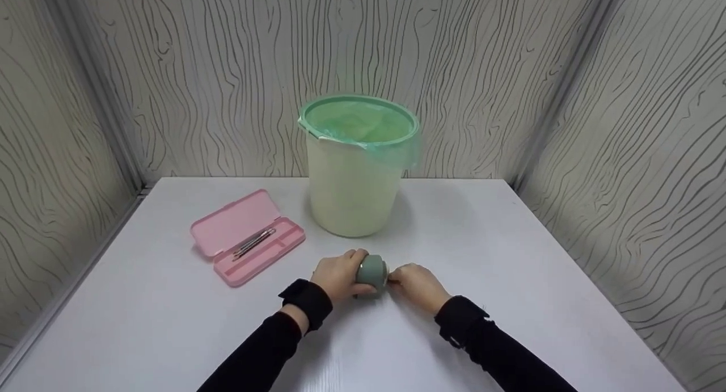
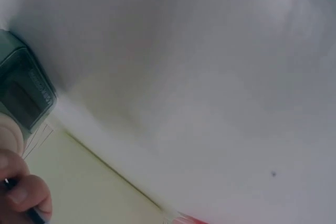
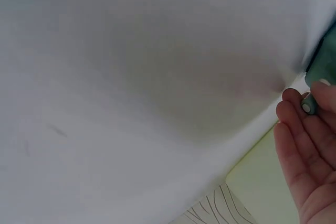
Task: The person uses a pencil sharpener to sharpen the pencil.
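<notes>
A green crank pencil sharpener (image 1: 372, 270) lies between both hands on the white table. My left hand (image 1: 337, 274) is at its left end, the fingers curled. In the left wrist view these fingers pinch a dark pencil (image 2: 36, 216) close to the sharpener's round cream face (image 2: 9, 134); the pencil's tip is hidden. A dark clear window (image 2: 26, 90) shows on the sharpener's side. At the other end my right hand (image 1: 418, 287) pinches the small green crank knob (image 3: 308, 104) between thumb and forefinger, its other fingers nearly straight.
Behind the sharpener stands a pale green bin (image 1: 354, 193) lined with a thin green bag (image 1: 397, 148). To the left lies a pink pencil case (image 1: 238, 277), lid raised, with several pencils (image 1: 253, 244) inside. Wood-patterned panels (image 1: 227, 85) enclose the table (image 1: 159, 324) at back and sides.
</notes>
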Motion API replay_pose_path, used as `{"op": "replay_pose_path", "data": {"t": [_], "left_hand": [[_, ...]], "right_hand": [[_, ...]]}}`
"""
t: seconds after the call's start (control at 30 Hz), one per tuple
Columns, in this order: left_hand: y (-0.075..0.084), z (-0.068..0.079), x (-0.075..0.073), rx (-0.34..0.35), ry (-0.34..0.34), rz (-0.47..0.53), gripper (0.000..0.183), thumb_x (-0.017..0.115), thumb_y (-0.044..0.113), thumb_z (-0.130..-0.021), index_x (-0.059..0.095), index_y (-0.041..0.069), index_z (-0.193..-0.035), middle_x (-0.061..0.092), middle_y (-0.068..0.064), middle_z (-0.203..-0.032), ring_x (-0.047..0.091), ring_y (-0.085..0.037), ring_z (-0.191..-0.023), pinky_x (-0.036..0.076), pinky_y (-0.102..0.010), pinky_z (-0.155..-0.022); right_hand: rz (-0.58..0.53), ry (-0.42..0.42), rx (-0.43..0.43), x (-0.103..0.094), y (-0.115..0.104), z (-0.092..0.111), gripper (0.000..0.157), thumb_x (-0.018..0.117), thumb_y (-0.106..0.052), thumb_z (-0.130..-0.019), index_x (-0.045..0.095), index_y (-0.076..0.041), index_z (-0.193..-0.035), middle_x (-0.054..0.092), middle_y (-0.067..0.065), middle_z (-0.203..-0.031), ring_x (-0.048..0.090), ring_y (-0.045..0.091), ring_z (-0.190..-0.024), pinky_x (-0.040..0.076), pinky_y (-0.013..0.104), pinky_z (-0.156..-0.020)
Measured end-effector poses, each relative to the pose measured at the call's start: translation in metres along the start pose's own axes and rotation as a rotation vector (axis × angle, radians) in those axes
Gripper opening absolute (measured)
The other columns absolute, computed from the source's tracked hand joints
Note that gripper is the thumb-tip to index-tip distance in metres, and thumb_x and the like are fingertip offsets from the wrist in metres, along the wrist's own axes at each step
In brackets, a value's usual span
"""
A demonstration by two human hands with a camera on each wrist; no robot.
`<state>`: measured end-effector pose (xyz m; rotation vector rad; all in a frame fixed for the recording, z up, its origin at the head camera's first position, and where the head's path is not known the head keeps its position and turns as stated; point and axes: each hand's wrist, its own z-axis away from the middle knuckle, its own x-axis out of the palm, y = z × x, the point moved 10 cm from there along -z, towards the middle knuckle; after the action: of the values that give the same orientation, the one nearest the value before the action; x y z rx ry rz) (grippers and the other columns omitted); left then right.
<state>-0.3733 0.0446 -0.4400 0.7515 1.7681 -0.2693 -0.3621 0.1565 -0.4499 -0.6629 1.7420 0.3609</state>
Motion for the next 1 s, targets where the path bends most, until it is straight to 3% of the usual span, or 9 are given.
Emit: {"op": "replay_pose_path", "data": {"t": [0.2,0.43,0.87,1.0], "left_hand": [[0.002,0.001,0.002,0.010,0.003,-0.010,0.064,0.080,0.054,-0.082,0.056,0.013,-0.125,0.072,-0.006,-0.108,0.072,-0.021,-0.085,0.059,-0.036,-0.069],[0.003,0.001,0.003,0.009,-0.003,-0.045,0.065,0.079,0.057,-0.082,0.056,0.014,-0.125,0.072,-0.006,-0.106,0.072,-0.020,-0.083,0.059,-0.036,-0.066],[0.001,-0.002,0.003,-0.012,-0.075,-0.067,0.068,0.076,0.058,-0.086,0.054,0.013,-0.131,0.071,-0.007,-0.110,0.072,-0.022,-0.086,0.060,-0.038,-0.071],[0.000,-0.002,0.003,-0.019,-0.090,-0.058,0.067,0.076,0.057,-0.086,0.053,0.013,-0.130,0.070,-0.007,-0.110,0.072,-0.022,-0.086,0.061,-0.038,-0.072]], "right_hand": [[0.024,-0.007,-0.019,0.001,-0.005,0.008,0.007,0.075,-0.002,-0.086,0.079,-0.007,-0.088,0.077,0.004,-0.080,0.071,0.020,-0.076,0.057,0.030,-0.069],[0.040,0.009,-0.034,-0.005,-0.010,0.018,0.011,0.074,-0.002,-0.087,0.080,-0.008,-0.094,0.077,0.004,-0.085,0.072,0.020,-0.082,0.058,0.031,-0.074],[0.014,0.002,-0.051,-0.019,-0.018,0.023,0.004,0.072,-0.009,-0.093,0.076,-0.007,-0.094,0.074,0.004,-0.086,0.070,0.019,-0.082,0.058,0.031,-0.075],[-0.010,0.011,-0.071,-0.032,-0.022,0.022,0.005,0.072,-0.008,-0.094,0.076,-0.007,-0.095,0.074,0.004,-0.085,0.069,0.018,-0.081,0.057,0.029,-0.073]]}}
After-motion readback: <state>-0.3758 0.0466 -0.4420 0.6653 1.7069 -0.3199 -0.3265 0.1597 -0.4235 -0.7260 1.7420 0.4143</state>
